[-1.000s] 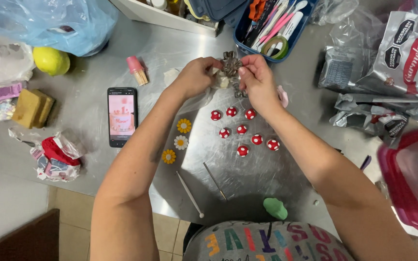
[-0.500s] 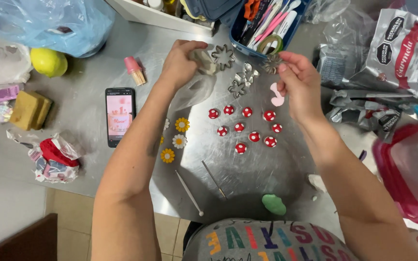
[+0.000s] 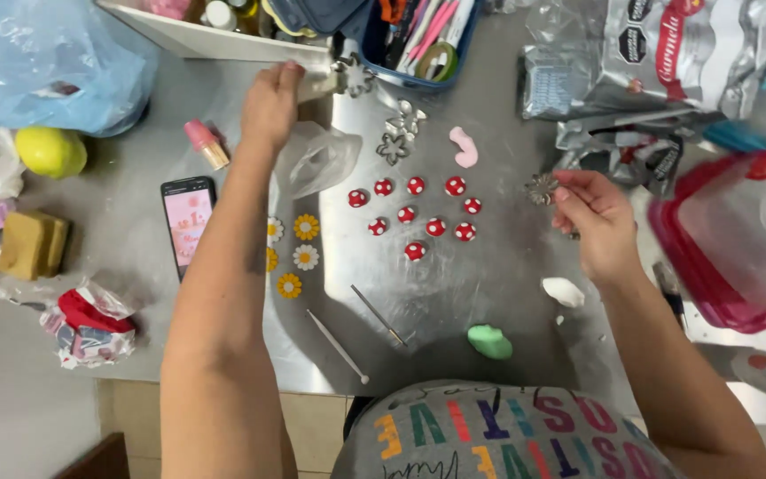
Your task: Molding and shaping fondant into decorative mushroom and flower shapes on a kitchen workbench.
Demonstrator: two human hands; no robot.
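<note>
left hand [image 3: 269, 106] reaching far forward, fingers closed (arm straight) | right hand [image 3: 591, 222] off right, fingertips pinched

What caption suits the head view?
Left hand lifts a metal cutter; right hand holds another flower-shaped cutter beside red mushroom caps.
</note>
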